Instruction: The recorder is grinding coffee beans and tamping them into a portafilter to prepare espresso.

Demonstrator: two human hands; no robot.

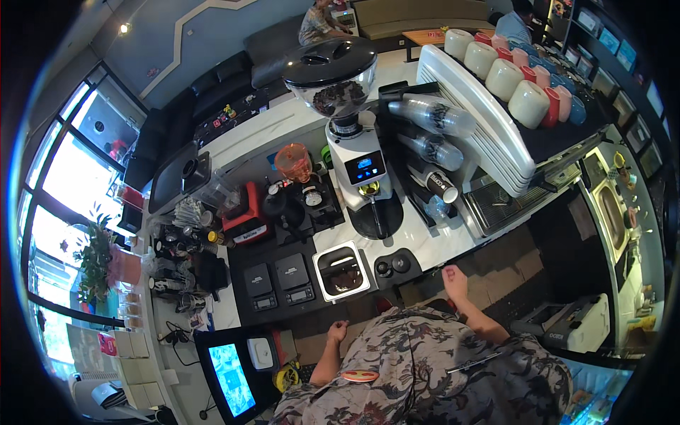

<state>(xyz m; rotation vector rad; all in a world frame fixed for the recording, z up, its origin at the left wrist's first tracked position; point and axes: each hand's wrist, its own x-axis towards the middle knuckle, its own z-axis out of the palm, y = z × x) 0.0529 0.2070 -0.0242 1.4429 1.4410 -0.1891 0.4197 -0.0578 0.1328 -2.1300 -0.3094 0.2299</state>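
Note:
My left hand [338, 330] is held low in front of my patterned shirt, its fingers curled in, with nothing visible in it. My right hand [455, 283] is by the counter's front edge, loosely closed and seemingly empty. Between them on the counter is a square metal bin [363, 265] with dark stuff inside. Two round black tools [401, 261], apparently tampers, stand to its right. Behind them rises a white coffee grinder [360, 150] with beans in its hopper and a lit screen. A portafilter [379, 218] sits under its spout, handle toward me.
Two black scales [292, 271] lie left of the bin, near a red machine [246, 216] and a smaller grinder with an orange hopper [294, 161]. Stacked plastic cups [435, 117] lean beside a white espresso machine [471, 117] topped with cups. A lit screen [230, 379] is lower left.

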